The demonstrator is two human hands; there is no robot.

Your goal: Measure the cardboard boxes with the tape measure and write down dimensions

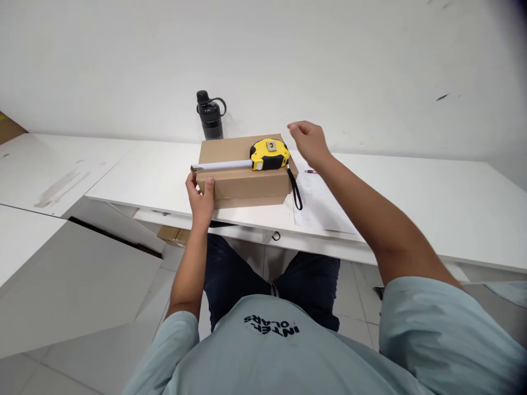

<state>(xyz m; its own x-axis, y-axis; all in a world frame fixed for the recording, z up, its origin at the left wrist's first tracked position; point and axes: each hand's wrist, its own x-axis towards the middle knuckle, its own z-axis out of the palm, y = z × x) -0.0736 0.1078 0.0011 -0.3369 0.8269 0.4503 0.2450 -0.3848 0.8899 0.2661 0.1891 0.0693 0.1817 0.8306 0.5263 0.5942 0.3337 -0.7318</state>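
Observation:
A brown cardboard box lies on the white table. On top of it rests a yellow and black tape measure, its white blade drawn out leftward along the lid to the box's left edge. My left hand grips the box's front left corner, thumb on the front face and fingers at the side, just below the blade's metal end hook. Raised beyond the box's right side, my right hand has its fingers curled together, with nothing visible in them. The tape measure's black wrist strap hangs over the box's right front.
A dark water bottle stands behind the box against the white wall. White paper lies to the box's right, with a pen near its top. An open shelf runs under the tabletop, above my legs.

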